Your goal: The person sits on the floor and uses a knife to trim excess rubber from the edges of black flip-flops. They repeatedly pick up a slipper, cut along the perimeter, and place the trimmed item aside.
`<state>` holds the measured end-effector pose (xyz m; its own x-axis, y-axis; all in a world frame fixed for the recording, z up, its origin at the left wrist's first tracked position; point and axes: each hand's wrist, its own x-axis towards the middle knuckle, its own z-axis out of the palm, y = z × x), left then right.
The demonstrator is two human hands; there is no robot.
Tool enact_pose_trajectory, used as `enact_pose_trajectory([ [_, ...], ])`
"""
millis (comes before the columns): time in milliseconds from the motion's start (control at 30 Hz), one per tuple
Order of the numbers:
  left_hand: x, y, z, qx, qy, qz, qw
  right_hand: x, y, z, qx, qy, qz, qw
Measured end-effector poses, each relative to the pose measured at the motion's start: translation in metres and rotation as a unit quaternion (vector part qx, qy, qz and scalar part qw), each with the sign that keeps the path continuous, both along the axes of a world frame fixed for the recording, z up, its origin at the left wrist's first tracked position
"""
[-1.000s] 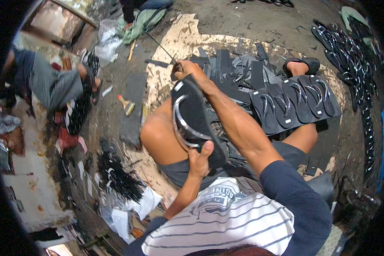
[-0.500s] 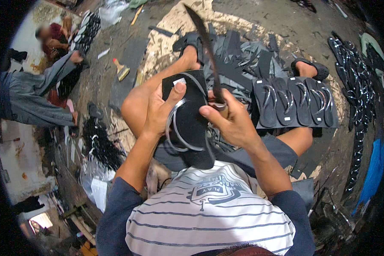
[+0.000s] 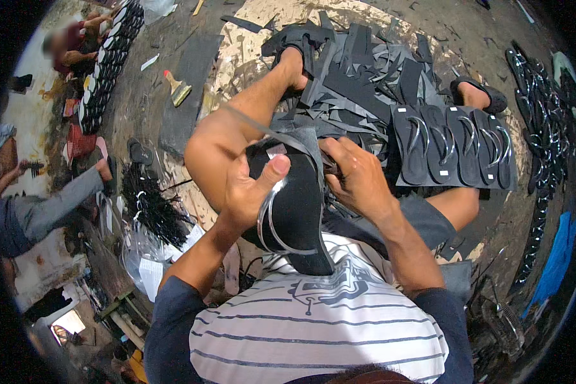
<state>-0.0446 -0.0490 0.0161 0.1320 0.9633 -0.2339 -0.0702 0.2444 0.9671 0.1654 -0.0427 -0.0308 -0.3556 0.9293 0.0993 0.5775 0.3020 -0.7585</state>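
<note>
My left hand (image 3: 249, 192) grips a black thong sandal (image 3: 297, 211) with silvery straps, its thumb on top near a small pale label. Extra black sheet material still borders the sole. On the sandal's right side my right hand (image 3: 361, 176) is closed, fingers curled against the edge. The knife seen in it earlier is mostly hidden there. A thin, blurred grey strip (image 3: 256, 125) reaches up and left from the sandal's top edge; whether it is blade or cut material is unclear.
Dark offcuts (image 3: 358, 83) pile up between my feet. To the right, several strapped sandals (image 3: 445, 153) lie side by side on a sheet. A paintbrush (image 3: 178, 89) rests at left, beyond black straps (image 3: 150, 198). Co-workers sit far left near a row of footwear (image 3: 105, 70).
The raised knife has come down out of clear sight at the sandal's right edge. My left hand and the sandal have shifted slightly down and right, tilting the sandal.
</note>
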Motion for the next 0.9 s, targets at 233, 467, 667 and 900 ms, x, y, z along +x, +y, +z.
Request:
enact_pose_trajectory([
  [233, -0.003, -0.003, -0.001, 0.0, -0.005, -0.064, 0.998, -0.001, 0.057, 0.038, 0.016, -0.019, 0.196, 0.98],
  [467, 0.008, 0.014, -0.01, 0.024, 0.073, -0.082, 0.994, 0.019, 0.069, 0.056, -0.21, 0.154, 0.134, 0.956],
  [667, 0.037, 0.0, -0.039, 0.107, -0.07, -0.114, 0.985, 0.066, 0.035, 0.038, -0.239, 0.433, -0.177, 0.851],
  [900, 0.106, 0.021, -0.058, -0.021, -0.327, 0.151, 0.933, 0.038, -0.029, 0.013, -0.227, 0.296, -0.212, 0.903],
])
